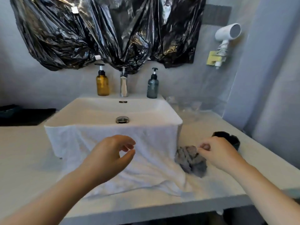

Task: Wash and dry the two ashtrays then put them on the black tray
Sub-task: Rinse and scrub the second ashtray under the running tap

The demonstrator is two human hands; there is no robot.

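Your left hand (pixel 110 153) hovers over the white towel (pixel 146 168) that drapes from the near rim of the sink (pixel 172 114); its fingers are loosely curved, thumb apart from them, holding nothing. Your right hand (pixel 217 151) is at the crumpled grey cloth (pixel 190 161) on the counter (pixel 24 151) to the right of the sink; its fingers are curled with the tips at the cloth's upper edge, but I cannot tell whether they pinch it or merely touch it.

One black ashtray (pixel 232 138) sits on the right of the counter, just behind your right hand and partly hidden by it; the second ashtray is not in view, so find it before you count the job half done. The black tray (pixel 27 117) lies far left, on the other side of the sink.

The risks as I judge them:
- Your right wrist is close to the ashtray; a careless pull on the cloth could knock it toward the right wall or off the near edge.
- The towel hangs loose over the rim; lean on it or tug it and it may slide off onto the counter, or dip into the sink and get wet.
- A wet ashtray is likely slippery; carrying it across the sink to the tray in one hand invites a drop.
- A damp ashtray would wet the tray.
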